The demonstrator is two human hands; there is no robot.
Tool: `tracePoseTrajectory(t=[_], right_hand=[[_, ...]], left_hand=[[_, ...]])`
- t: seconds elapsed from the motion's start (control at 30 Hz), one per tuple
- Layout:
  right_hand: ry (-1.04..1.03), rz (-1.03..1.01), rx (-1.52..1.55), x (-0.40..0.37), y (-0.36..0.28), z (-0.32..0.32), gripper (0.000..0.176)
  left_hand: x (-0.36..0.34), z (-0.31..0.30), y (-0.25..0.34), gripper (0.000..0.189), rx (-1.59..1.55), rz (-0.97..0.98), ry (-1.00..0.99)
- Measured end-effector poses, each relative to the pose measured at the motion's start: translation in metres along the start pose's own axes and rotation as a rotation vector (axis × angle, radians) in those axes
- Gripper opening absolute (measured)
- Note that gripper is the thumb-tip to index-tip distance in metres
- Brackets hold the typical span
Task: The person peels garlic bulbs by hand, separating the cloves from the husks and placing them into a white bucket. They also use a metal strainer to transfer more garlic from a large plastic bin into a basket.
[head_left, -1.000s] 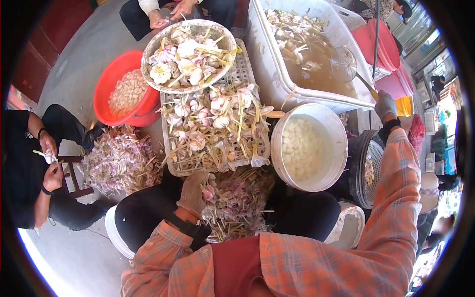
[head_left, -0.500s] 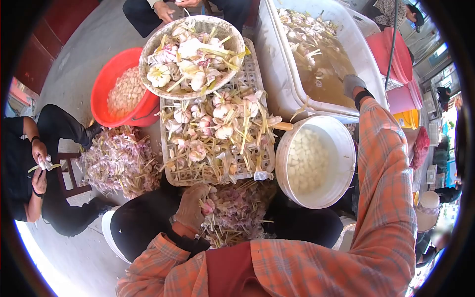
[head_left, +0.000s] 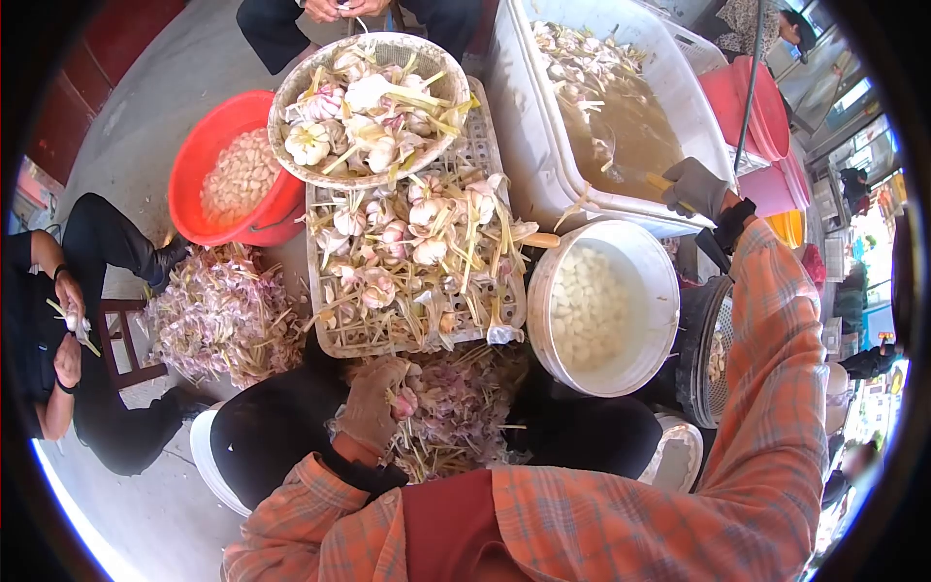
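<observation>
My left hand (head_left: pixel 372 400), in a thin glove, is closed around a pinkish garlic bulb (head_left: pixel 403 403) above a pile of garlic peel (head_left: pixel 465 403) between my knees. At the near right corner of a big white tub (head_left: pixel 582 206), my right hand (head_left: pixel 696 186) wears a grey glove. Its fingers curl in over the rim, with something thin and yellowish by them that I cannot make out. Murky water (head_left: pixel 630 160) in the tub holds floating garlic bulbs (head_left: pixel 582 58). Below stands a white bucket (head_left: pixel 662 325) with peeled cloves (head_left: pixel 587 301) under water.
Ahead, a crate (head_left: pixel 335 341) carries garlic bulbs, a wooden handle (head_left: pixel 540 241) and a heaped round basket (head_left: pixel 291 165). A red basin (head_left: pixel 184 184) of cloves stands left. A person (head_left: pixel 58 320) sits at left handling garlic; another person's hands (head_left: pixel 339 8) show at the top.
My right hand has come up out of the tub to its rim and moved right. The view has shifted slightly, revealing a dark basket at right. My left hand still holds the garlic bulb.
</observation>
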State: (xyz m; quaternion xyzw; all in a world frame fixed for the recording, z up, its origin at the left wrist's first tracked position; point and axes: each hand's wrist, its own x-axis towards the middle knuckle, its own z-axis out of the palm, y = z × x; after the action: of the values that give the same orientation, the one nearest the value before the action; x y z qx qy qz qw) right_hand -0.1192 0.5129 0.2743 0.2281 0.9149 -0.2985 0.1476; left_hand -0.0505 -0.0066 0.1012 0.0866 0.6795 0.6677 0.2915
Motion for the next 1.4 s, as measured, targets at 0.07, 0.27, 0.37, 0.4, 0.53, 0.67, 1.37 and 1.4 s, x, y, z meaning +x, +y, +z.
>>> tracePoseTrajectory(t=[0.07, 0.27, 0.37, 0.4, 0.53, 0.67, 1.37, 1.4], right_hand=[[0.005, 0.001, 0.082, -0.009, -0.004, 0.006, 0.011], [-0.120, -0.473, -0.315, 0.051, 0.014, 0.014, 0.008], [-0.010, -0.610, -0.439, 0.084, 0.029, 0.026, 0.004], [0.044, -0.681, -0.501, 0.086, 0.026, 0.029, 0.005], [0.018, -0.604, -0.425, 0.062, -0.005, 0.038, 0.008], [0.019, -0.035, 0.391, 0.013, -0.023, 0.040, 0.012], [0.158, 0.076, 0.797, -0.021, -0.025, 0.038, 0.011], [0.176, 0.057, 0.796, -0.026, -0.024, 0.039, 0.012]], left_hand=[[0.000, 0.002, 0.003, 0.028, -0.109, -0.073, 0.010], [0.004, 0.003, 0.008, 0.027, -0.360, -0.252, 0.028], [0.004, 0.001, 0.003, 0.028, -0.527, -0.312, 0.045], [0.003, 0.003, 0.004, 0.029, -0.378, -0.235, 0.016], [0.003, 0.005, 0.007, 0.031, -0.243, -0.158, -0.009], [-0.001, 0.002, 0.008, 0.030, -0.347, -0.180, 0.013], [-0.002, 0.005, 0.018, 0.021, -0.548, -0.350, 0.062], [-0.003, 0.004, 0.016, 0.021, -0.577, -0.354, 0.070]])
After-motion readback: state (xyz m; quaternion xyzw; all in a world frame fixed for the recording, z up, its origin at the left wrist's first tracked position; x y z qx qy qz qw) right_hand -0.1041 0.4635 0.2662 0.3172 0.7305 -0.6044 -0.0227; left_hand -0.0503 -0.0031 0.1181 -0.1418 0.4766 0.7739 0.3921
